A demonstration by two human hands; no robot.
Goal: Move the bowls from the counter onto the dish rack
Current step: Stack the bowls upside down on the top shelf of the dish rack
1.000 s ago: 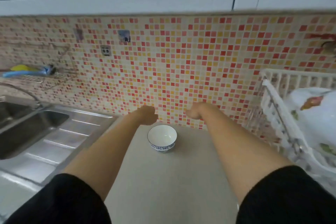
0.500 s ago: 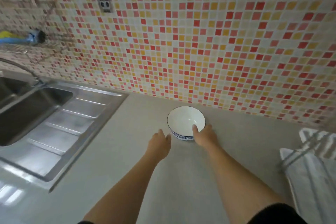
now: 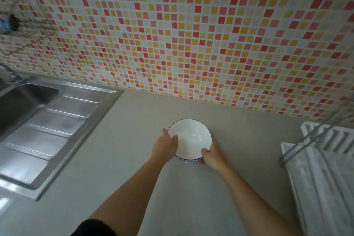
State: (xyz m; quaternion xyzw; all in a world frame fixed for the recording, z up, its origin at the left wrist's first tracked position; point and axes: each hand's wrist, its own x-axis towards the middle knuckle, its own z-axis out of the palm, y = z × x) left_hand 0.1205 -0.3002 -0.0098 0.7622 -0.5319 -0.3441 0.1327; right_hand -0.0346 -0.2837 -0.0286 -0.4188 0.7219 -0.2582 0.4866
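A white bowl (image 3: 189, 138) with a dark rim and a blue pattern on its outside sits upright on the beige counter (image 3: 239, 140), near the mosaic wall. My left hand (image 3: 165, 146) grips its left rim, thumb over the edge. My right hand (image 3: 212, 154) grips the near right rim, thumb inside the bowl. The bowl is empty. The white dish rack (image 3: 321, 166) stands at the right edge of the view, only partly in frame.
A steel sink (image 3: 24, 99) with a ribbed drainboard (image 3: 49, 130) lies to the left. The tiled backsplash (image 3: 191, 34) rises right behind the bowl. A wire shelf (image 3: 19, 27) hangs on the wall at upper left.
Both hands have come down from the wall to the bowl and closed on its rim. The view has tilted down and moved closer to the counter.
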